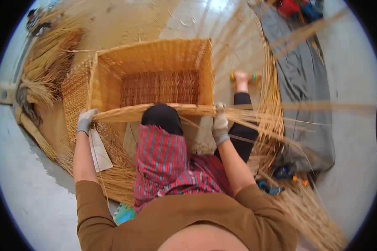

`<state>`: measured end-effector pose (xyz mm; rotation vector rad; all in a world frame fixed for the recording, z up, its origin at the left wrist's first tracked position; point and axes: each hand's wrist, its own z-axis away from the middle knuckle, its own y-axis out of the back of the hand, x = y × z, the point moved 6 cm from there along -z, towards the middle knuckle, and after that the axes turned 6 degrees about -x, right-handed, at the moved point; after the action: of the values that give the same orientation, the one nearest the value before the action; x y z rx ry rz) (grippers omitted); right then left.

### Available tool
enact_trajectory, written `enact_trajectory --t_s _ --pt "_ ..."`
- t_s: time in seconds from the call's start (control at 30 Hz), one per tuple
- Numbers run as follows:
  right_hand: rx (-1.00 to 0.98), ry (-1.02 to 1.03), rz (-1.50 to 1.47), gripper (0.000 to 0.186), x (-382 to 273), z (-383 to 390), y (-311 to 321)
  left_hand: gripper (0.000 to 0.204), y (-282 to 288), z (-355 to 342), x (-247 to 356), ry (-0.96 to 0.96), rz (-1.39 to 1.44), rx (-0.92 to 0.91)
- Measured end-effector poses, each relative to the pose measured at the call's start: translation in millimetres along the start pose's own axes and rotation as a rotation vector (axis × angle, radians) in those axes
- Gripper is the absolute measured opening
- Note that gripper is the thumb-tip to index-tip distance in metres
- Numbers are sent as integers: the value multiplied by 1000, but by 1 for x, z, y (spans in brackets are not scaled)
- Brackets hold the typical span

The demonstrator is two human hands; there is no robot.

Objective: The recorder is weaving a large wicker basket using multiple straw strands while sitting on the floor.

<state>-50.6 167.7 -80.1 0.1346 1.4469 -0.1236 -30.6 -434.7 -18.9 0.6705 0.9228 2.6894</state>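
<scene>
A rectangular, open wicker basket [157, 58] lies in front of me, its hollow inside facing up and its near rim by my bent knee. My left hand [86, 120], in a pale work glove, is closed on the basket's near left corner. At the near right corner my right hand [220, 125], gloved too, is closed on the rim. Long loose strands [251, 116] fan out to the right from beside that hand. Both hands' fingertips are partly hidden.
Bundles of straw-like stalks [50, 62] lie at the far left, beside a woven panel [76, 92]. A grey cloth cover [303, 83] stretches along the right, with long strands [272, 100] next to it. More stalks [310, 213] lie at the lower right. A white board [99, 152] rests near my left forearm.
</scene>
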Motion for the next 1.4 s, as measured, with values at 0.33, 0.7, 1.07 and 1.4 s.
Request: enact_trajectory --t_s 0.33,0.7,1.07,1.4 --pt "-74 -176 -681 33 3 12 31 25 -137 247 193 -1510 -423 606" --pt "30 65 -548 29 21 10 19 50 -336 243 193 -1242 -934 -114" --pt "253 -14 -594 19 32 4 17 28 -342 235 215 -1154 -1061 -179" --pt "175 43 -602 22 22 6 13 41 -297 264 237 -932 577 -747"
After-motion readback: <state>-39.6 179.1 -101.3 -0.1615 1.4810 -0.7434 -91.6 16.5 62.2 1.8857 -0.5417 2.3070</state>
